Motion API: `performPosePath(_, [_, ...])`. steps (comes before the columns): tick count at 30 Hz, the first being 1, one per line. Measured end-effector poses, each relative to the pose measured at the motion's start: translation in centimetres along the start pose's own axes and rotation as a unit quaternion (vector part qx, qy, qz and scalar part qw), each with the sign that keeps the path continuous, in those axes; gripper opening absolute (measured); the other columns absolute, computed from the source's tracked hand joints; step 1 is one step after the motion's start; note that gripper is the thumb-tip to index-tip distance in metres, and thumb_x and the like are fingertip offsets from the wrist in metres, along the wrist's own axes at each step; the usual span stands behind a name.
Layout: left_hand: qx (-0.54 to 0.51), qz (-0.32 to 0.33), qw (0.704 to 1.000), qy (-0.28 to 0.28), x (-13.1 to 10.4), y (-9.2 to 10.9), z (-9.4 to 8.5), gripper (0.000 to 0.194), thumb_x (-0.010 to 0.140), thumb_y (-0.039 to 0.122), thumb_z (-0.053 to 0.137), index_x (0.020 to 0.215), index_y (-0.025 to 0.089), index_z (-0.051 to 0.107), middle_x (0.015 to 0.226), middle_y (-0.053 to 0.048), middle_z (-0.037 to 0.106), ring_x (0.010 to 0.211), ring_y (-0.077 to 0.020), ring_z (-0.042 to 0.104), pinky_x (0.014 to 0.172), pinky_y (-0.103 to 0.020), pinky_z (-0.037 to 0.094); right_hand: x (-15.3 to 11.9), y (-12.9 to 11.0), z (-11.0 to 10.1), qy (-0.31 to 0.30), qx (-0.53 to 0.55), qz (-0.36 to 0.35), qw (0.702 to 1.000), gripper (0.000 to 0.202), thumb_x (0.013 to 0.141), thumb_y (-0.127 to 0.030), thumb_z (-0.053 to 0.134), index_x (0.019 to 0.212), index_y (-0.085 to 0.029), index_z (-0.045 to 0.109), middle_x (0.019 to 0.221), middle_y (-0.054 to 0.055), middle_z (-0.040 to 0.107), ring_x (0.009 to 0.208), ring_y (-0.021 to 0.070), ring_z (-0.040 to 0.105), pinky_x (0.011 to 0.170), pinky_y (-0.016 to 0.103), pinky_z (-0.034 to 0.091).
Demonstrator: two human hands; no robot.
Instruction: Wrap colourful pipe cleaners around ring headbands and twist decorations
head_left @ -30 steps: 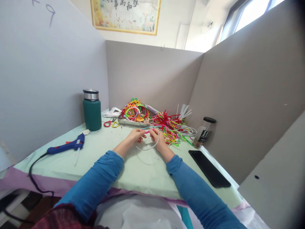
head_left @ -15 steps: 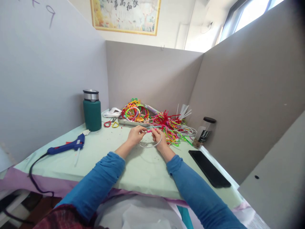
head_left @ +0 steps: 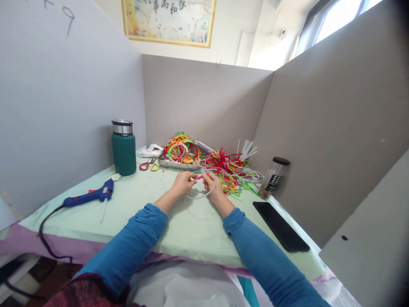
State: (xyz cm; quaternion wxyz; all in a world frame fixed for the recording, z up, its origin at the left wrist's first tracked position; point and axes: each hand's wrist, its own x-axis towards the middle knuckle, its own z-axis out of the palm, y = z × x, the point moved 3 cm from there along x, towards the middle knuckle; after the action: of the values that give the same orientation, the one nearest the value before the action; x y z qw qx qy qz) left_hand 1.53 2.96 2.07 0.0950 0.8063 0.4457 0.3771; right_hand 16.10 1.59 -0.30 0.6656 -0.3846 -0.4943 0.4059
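Both hands hold a thin white hoop [head_left: 201,196] above the middle of the table, its loop hanging toward me. A short pink fuzzy stem, like a pipe cleaner [head_left: 200,177], is wrapped on the hoop's far side. My left hand [head_left: 182,183] pinches the left end of the pink part. On the right end, my right hand [head_left: 213,186] has its fingers closed round the hoop and the pink stem. Fingertips cover part of the pink winding.
A tray [head_left: 179,165] of colourful rings stands at the back beside a heap of fuzzy stems [head_left: 223,160]. To the left are a green bottle [head_left: 123,153] and a blue glue gun [head_left: 91,196]. A black phone [head_left: 280,226] and a clear jar [head_left: 274,178] are at right.
My left hand has shifted slightly down, its fingers changing position at the pink stem. The right hand and the hoop have barely moved.
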Motion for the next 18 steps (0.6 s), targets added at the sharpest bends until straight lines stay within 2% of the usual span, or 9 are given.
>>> performPosePath(6, [0.038, 0.01, 0.999, -0.016, 0.04, 0.01, 0.17, 0.026, 0.079, 0.019, 0.059, 0.1, 0.019, 0.075, 0.085, -0.006, 0.071, 0.074, -0.0151, 0.062, 0.075, -0.025, 0.047, -0.14, -0.27, 0.13, -0.016, -0.012, -0.013, 1.0, 0.03, 0.067, -0.04, 0.066, 0.059, -0.018, 0.048, 0.051, -0.006, 0.041, 0.043, 0.0061, 0.03, 0.042, 0.023, 0.019])
performPosePath(12, [0.012, 0.014, 1.0, -0.002, 0.21, -0.3, 0.29, 0.027, 0.075, 0.014, 0.06, 0.098, 0.017, 0.075, 0.098, -0.007, 0.07, 0.076, -0.0139, 0.06, 0.076, -0.024, 0.045, -0.23, -0.33, 0.2, -0.012, -0.026, -0.006, 1.0, 0.029, 0.066, -0.04, 0.066, 0.059, -0.019, 0.048, 0.051, -0.006, 0.042, 0.043, 0.0067, 0.031, 0.042, 0.023, 0.019])
performPosePath(15, [-0.03, -0.02, 0.999, -0.026, 0.2, -0.28, 0.15, 0.025, 0.077, 0.016, 0.06, 0.096, 0.016, 0.076, 0.08, -0.005, 0.07, 0.068, -0.0127, 0.058, 0.07, -0.023, 0.045, -0.25, -0.34, 0.19, -0.01, -0.035, -0.009, 0.999, 0.029, 0.067, -0.042, 0.065, 0.059, -0.019, 0.048, 0.051, -0.005, 0.042, 0.044, 0.0071, 0.031, 0.042, 0.024, 0.019])
performPosePath(18, [-0.112, -0.089, 0.988, -0.065, 0.11, -0.36, 0.12, 0.025, 0.078, 0.021, 0.06, 0.096, 0.014, 0.075, 0.056, -0.001, 0.062, 0.054, -0.0104, 0.052, 0.057, -0.021, 0.042, -0.34, -0.47, 0.25, -0.014, -0.038, -0.012, 0.999, 0.03, 0.067, -0.043, 0.066, 0.06, -0.019, 0.05, 0.052, -0.004, 0.044, 0.044, 0.0077, 0.033, 0.043, 0.024, 0.021])
